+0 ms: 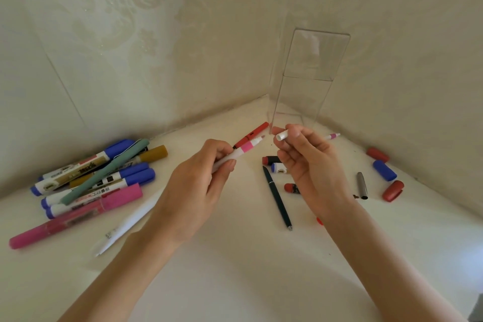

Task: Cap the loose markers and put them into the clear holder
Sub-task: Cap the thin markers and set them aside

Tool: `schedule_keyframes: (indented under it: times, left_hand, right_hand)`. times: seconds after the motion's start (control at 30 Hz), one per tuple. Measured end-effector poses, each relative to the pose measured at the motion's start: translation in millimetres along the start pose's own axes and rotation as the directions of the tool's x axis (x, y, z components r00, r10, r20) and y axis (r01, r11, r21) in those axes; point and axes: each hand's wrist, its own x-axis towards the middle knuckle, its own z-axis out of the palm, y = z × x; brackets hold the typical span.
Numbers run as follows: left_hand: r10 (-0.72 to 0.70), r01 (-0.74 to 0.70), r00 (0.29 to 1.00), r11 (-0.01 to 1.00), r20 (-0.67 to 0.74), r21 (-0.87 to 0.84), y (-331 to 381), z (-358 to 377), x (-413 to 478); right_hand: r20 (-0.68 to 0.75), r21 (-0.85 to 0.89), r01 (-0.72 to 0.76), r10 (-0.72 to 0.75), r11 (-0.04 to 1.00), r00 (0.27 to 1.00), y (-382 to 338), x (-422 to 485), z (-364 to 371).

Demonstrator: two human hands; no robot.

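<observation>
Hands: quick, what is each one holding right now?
Left hand: closed on an uncapped pink-and-white marker.
Right hand: closed on a white cap.

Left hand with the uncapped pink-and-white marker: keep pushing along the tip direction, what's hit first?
Likely the white cap pinched in the right hand, just beyond the pink-and-white marker tip held by the left hand; depth unclear.

Marker pile (pixel 96 178) left, holder (pixel 308 78) behind.
</observation>
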Motion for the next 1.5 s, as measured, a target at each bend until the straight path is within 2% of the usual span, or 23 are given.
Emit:
schedule_keyframes:
  times: [0.3,0.5,0.6,0.67,0.9,1.03,1.27,1.4,1.5]
  left_hand:
    - [0.006,-0.010,0.999,0.998,0.047,0.067,-4,3,-2]
    - [0.008,-0.011,0.999,0.996,0.038,0.087,-3,4,-1]
    - [0.010,-0.012,1.000,0.996,0.029,0.085,-3,4,-2]
    - [0.001,-0.002,1.000,0.997,0.018,0.073,-3,3,-2]
    - [-0.084,0.086,0.996,0.990,0.025,-0.112,5,1,-1]
    - [-0.165,0.164,0.986,0.959,0.016,-0.233,11,6,-2]
    - [-0.254,0.263,0.964,0.891,0.073,-0.370,14,9,-3]
    - [-0.256,0.269,0.963,0.911,0.080,-0.313,13,5,-3]
    - [-0.278,0.290,0.957,0.936,0.084,-0.199,13,-3,-5]
  right_hand:
    - [0.095,-0.055,0.050,-0.045,0.997,0.994,1,-5,5]
    - [0.102,-0.223,0.197,-0.178,0.955,0.979,0,-5,5]
    - [0.114,-0.302,0.209,-0.182,0.930,0.977,3,-5,5]
    - [0.120,-0.294,0.199,-0.171,0.935,0.978,4,-7,7]
    - [0.134,-0.265,0.295,-0.268,0.918,0.954,6,-12,13]
    - [0.084,-0.276,0.359,-0.350,0.892,0.933,10,-15,17]
    - [0.099,-0.245,0.425,-0.414,0.871,0.905,14,-15,21]
    - [0.109,-0.277,0.404,-0.389,0.872,0.915,16,-16,20]
    - [0.165,-0.440,0.343,-0.300,0.830,0.939,11,-14,17]
